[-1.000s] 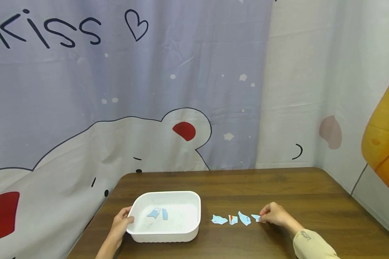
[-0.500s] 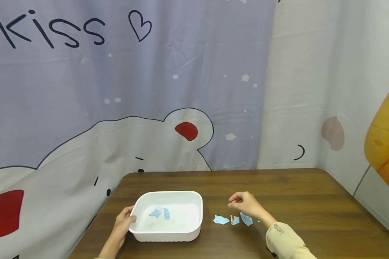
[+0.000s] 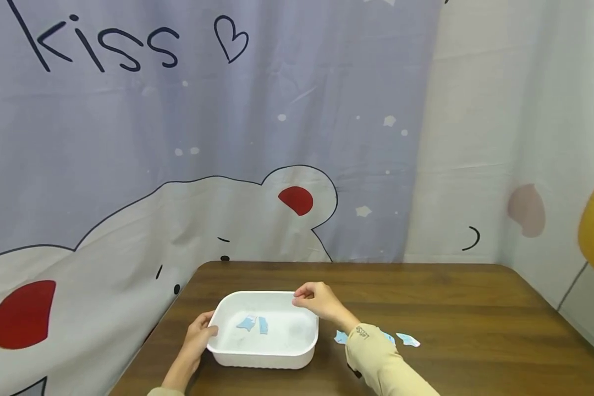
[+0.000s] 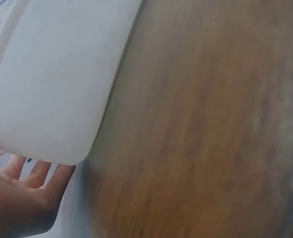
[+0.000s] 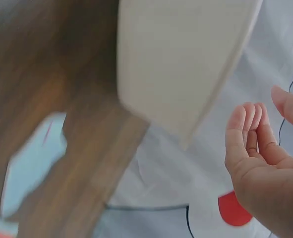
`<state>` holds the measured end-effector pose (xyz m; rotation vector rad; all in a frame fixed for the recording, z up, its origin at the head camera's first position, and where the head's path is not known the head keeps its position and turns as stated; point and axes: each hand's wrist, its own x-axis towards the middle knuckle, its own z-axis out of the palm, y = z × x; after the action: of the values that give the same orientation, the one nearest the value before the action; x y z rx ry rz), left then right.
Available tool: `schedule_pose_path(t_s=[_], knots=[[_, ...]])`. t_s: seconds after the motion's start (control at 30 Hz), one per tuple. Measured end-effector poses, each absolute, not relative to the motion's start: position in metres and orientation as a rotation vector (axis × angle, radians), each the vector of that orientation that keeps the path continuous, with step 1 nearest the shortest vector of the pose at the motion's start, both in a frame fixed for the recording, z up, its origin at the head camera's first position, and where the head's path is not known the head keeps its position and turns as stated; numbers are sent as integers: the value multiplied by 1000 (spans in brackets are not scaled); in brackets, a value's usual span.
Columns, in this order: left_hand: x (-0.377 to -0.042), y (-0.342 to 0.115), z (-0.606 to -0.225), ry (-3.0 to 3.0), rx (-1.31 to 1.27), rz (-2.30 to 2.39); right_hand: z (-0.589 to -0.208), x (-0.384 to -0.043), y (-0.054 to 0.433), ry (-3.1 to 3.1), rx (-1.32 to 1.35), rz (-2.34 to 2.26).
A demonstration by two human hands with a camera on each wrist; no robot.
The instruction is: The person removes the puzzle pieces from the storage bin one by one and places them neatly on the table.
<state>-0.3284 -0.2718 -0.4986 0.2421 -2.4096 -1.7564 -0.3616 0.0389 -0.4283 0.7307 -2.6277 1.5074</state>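
Observation:
My left hand (image 3: 195, 336) grips the left rim of a white plastic tub (image 3: 264, 360), thumb over the edge and fingers along the outer wall. Two light-blue torn paper pieces lie inside the tub, a jagged one (image 3: 246, 323) and a narrow one (image 3: 263, 325). Over the tub's far right corner hovers my right hand (image 3: 319, 301). In the right wrist view its fingers are loosely bent, the thumb (image 5: 287, 106) stands apart from them, and nothing is between them.
Right of the tub, more torn paper pieces lie in a row on the brown wooden table (image 3: 455, 308). A left piece (image 3: 340, 337) and a right piece (image 3: 408, 340) show; my right sleeve (image 3: 376, 357) partly covers the row. A printed curtain (image 3: 366, 137) hangs behind.
My right hand has left the rightmost paper piece and swung left, over the row, to the tub's right rim. The left hand keeps its grip on the tub. The head view has shifted slightly.

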Motion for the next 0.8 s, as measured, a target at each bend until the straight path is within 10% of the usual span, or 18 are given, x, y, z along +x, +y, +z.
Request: schedule_pose_path(t_s=[0.8], knots=[[-327,-269,-500,-2375,227,-1772,-478,-362,-42,-2664,673,1557]])
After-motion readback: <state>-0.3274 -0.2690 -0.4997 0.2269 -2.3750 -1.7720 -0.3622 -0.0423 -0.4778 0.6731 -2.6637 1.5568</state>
